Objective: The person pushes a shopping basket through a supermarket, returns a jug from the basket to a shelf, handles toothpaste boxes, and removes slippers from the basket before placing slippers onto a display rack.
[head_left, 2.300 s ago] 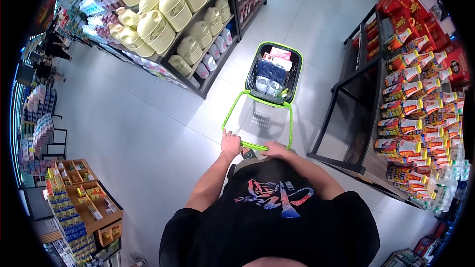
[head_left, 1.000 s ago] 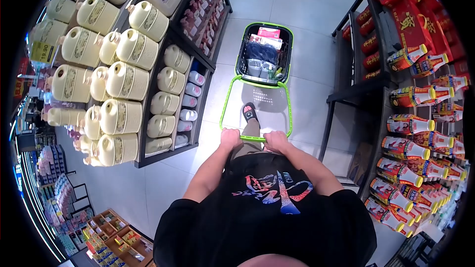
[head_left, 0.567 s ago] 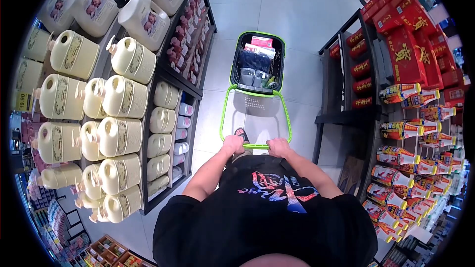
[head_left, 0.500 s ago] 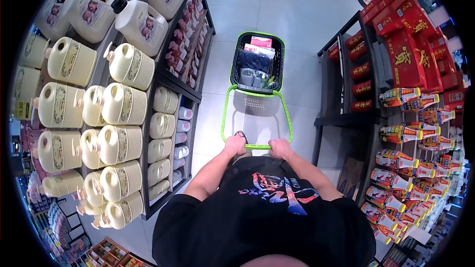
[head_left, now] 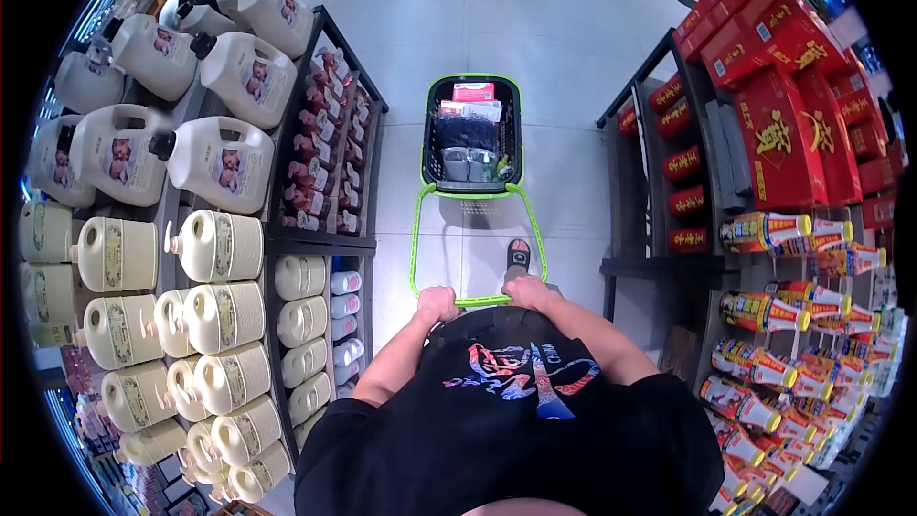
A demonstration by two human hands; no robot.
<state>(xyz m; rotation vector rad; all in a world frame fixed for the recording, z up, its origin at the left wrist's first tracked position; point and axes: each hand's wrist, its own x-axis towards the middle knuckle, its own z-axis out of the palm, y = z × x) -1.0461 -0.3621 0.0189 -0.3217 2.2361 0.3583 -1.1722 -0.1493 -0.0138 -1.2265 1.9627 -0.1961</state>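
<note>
Two hands on the green handle of a shopping basket

The left hand (head_left: 437, 303) is closed around the lower left corner of the green handle (head_left: 485, 302), and the right hand (head_left: 532, 291) is closed near its lower right corner. The fingers of both hands are curled, but their tips cannot be seen well. The handle joins the near end of the black basket (head_left: 517, 139), which is ahead of the person, low over the pale floor (head_left: 564, 167), between two shelves.

Inside the basket, at the far end, there is a red box (head_left: 474, 92). Next to it lies a dark blue bundle (head_left: 466, 134), and nearest to the handle are two grey items (head_left: 457, 165), whose kind I cannot tell.

One foot (head_left: 518, 256), in a black sandal, shows within the frame of the handle. The left shelf (head_left: 288, 237) carries cream bottles (head_left: 224, 246) and white jugs (head_left: 220, 164). The right shelf (head_left: 654, 266) carries red cans (head_left: 682, 164), red boxes (head_left: 776, 139) and bottles with yellow caps (head_left: 764, 311).
</note>
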